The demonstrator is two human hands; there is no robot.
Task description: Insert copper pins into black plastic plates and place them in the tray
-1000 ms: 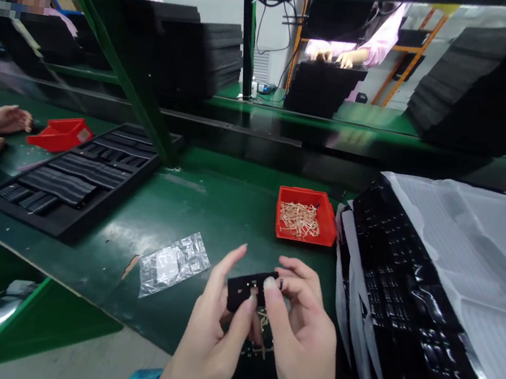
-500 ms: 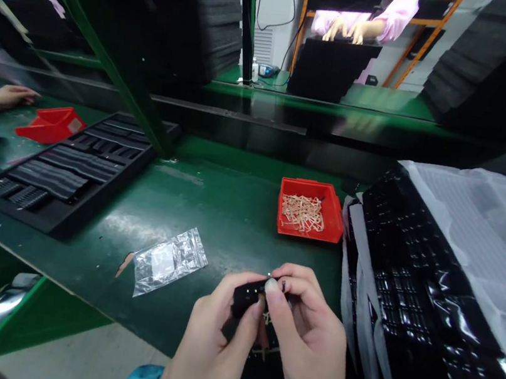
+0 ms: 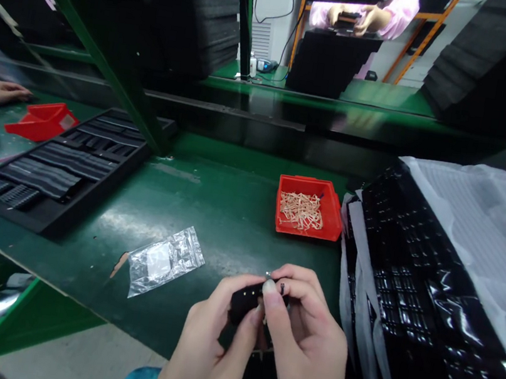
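Near the front edge of the green table, my left hand [image 3: 217,336] pinches a small black part [image 3: 245,300] between thumb and fingers. My right hand [image 3: 306,343] closes on the right side of the same part, its thumb pressed near the top. A tiny dark piece sticks up by the right index finger. Beyond my hands stands a red bin [image 3: 333,217] holding a heap of thin beige pieces [image 3: 303,211]. To the left lies a clear plastic bag [image 3: 168,262] with a white label.
Black trays [image 3: 413,289] with white sheeting [image 3: 481,217] fill the right side. A black foam tray [image 3: 43,212], another red bin [image 3: 44,121] and a person's hands [image 3: 3,94] are at left. A green post [image 3: 104,66] slants across. Another person's hands [image 3: 371,20] work behind.
The view has shifted slightly. My hands keep their grip on the black part, which is tilted a little differently. The person at the back now holds a dark object raised between both hands.
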